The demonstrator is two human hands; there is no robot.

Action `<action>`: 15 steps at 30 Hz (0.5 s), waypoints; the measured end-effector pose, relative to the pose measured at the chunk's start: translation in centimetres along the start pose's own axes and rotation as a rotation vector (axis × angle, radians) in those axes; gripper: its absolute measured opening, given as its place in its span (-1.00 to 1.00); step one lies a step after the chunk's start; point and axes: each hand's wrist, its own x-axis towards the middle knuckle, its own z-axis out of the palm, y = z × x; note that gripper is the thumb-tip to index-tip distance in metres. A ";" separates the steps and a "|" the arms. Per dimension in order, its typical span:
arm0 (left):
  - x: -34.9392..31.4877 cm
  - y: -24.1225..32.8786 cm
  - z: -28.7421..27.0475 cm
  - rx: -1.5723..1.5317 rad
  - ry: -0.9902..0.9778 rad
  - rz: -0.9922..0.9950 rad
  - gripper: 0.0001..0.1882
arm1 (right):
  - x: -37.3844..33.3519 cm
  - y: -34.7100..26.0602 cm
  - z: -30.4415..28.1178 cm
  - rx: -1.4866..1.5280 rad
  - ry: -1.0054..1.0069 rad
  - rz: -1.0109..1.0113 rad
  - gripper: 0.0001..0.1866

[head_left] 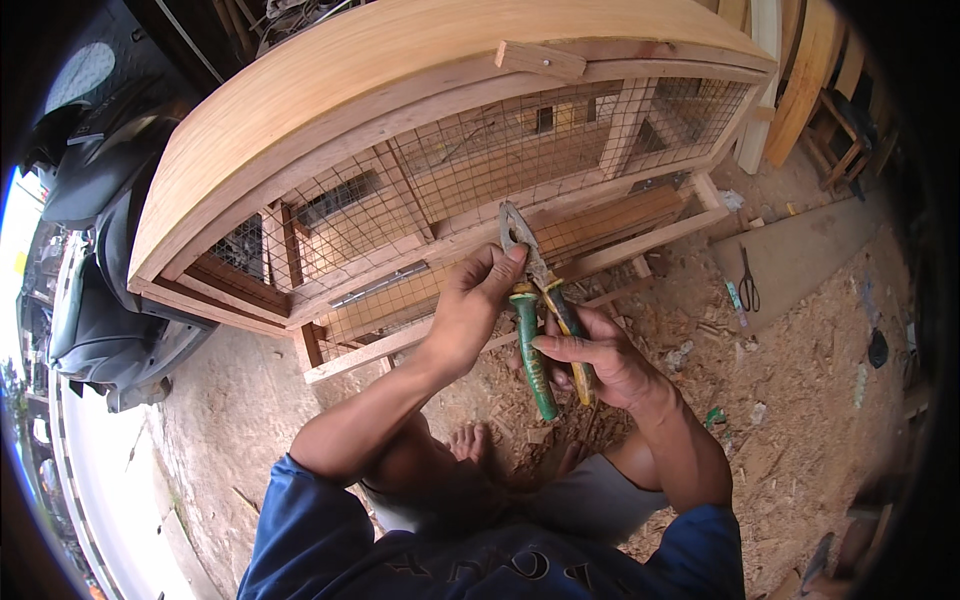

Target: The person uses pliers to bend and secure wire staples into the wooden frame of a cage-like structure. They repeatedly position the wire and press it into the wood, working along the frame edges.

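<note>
The left hand (470, 310) pinches the metal nose of the pliers (541, 275), thumb on top, while the right hand (606, 358) has its thumb across the yellow handle (583, 380) and fingers reaching behind the green handle (533, 350). The tool looks hard, stiff and weighty for its size; the coated handles seem the surest hold. Its nose points away from the person, long axis leaning slightly left, raised over the shavings (690, 490) before the cage (330, 100).

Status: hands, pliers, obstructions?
Left hand at head, right hand at handles of pliers. Tips point away from body. Wooden mesh cage just beyond; scissors off right.
</note>
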 end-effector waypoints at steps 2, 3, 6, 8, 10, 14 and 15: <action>-0.1 0.1 -0.2 -0.039 -0.006 -0.025 -0.71 | 0.0 -0.4 0.0 0.013 -0.075 0.017 -0.61; -0.1 0.2 -0.3 -0.055 -0.011 -0.042 -0.73 | 0.0 -0.5 0.1 0.047 -0.095 0.009 -0.60; -0.1 0.6 -0.6 -0.073 -0.006 -0.106 -0.72 | 0.5 -0.6 0.2 0.116 -0.102 0.030 -0.56; -0.1 0.6 -0.5 -0.134 0.032 -0.110 -0.72 | 0.8 -0.7 0.0 0.124 -0.114 0.034 -0.54; -0.1 0.7 -0.3 -0.162 0.065 -0.111 -0.71 | 1.2 -0.7 -0.3 0.105 -0.156 0.016 -0.54; 0.2 1.1 -0.4 -0.159 0.004 -0.119 -0.69 | 1.5 -0.5 -0.6 0.062 -0.069 -0.004 -0.69; 0.3 1.2 -0.5 -0.159 -0.041 -0.122 -0.68 | 1.5 -0.4 -0.5 0.071 -0.044 -0.017 -0.67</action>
